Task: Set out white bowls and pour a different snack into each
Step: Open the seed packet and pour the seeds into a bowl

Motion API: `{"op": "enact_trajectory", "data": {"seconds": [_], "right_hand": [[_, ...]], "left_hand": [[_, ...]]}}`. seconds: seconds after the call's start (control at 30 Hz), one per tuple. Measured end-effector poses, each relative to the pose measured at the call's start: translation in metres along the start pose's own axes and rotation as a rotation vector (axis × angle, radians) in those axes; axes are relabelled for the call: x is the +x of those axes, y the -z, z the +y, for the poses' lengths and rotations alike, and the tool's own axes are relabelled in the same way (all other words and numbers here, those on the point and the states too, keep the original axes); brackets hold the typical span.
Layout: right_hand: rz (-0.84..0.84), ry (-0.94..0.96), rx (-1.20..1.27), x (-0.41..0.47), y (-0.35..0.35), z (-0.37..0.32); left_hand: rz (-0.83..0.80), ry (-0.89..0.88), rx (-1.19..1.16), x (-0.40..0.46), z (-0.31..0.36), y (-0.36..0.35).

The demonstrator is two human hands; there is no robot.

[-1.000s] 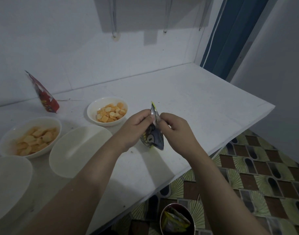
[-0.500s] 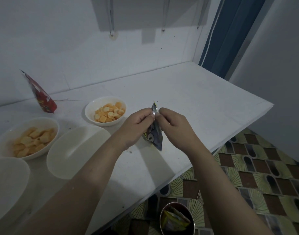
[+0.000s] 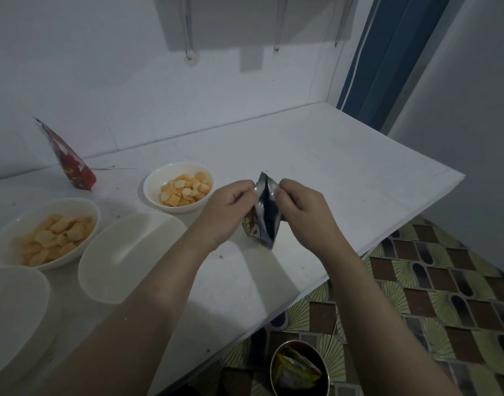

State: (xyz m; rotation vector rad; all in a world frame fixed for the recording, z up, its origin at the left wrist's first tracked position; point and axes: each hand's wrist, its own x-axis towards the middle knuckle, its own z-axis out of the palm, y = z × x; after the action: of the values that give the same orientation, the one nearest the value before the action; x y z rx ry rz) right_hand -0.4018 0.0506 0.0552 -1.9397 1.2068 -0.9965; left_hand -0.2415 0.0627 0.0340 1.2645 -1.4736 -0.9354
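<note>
A small dark snack packet (image 3: 264,215) hangs over the white counter (image 3: 330,178), its top pulled apart into an open mouth. My left hand (image 3: 230,207) pinches the packet's left lip and my right hand (image 3: 299,204) pinches the right lip. Left of the hands stands a small white bowl of orange snack pieces (image 3: 178,187). Farther left is a larger white bowl of pale yellow pieces (image 3: 46,232). An empty white bowl (image 3: 125,255) sits in front of those, and another empty bowl (image 3: 13,307) lies at the left edge.
A red snack packet (image 3: 69,162) leans against the tiled wall at the back left. Below the counter's front edge, on the patterned floor, a metal bin (image 3: 299,370) holds crumpled wrappers. A blue door frame (image 3: 388,58) stands at the back right.
My hands have drawn apart a little and the packet's top, pinched shut before, now gapes open. The bowls have not moved.
</note>
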Motion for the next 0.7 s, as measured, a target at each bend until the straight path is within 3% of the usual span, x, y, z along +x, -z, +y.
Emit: {"op": "enact_trajectory", "data": {"seconds": [0.2,0.33,0.5,0.63,0.7], "right_hand": [[0.166,0.023,-0.109,0.0,-0.002,-0.004],[0.169,0.044,-0.123,0.0,-0.004,-0.009],[0.167,0.045,-0.118,-0.002,0.003,-0.013],[0.148,0.066,-0.086,-0.004,0.01,-0.02],[0.129,0.094,-0.079,-0.005,0.012,-0.024]], "left_hand": [[0.189,-0.359,0.554,0.004,0.012,0.013],[0.182,-0.325,0.483,-0.002,0.018,0.006],[0.222,0.065,0.185,0.0,0.009,-0.001],[0.023,0.596,0.101,0.01,-0.016,-0.004],[-0.016,0.674,-0.061,0.011,-0.026,-0.008]]}}
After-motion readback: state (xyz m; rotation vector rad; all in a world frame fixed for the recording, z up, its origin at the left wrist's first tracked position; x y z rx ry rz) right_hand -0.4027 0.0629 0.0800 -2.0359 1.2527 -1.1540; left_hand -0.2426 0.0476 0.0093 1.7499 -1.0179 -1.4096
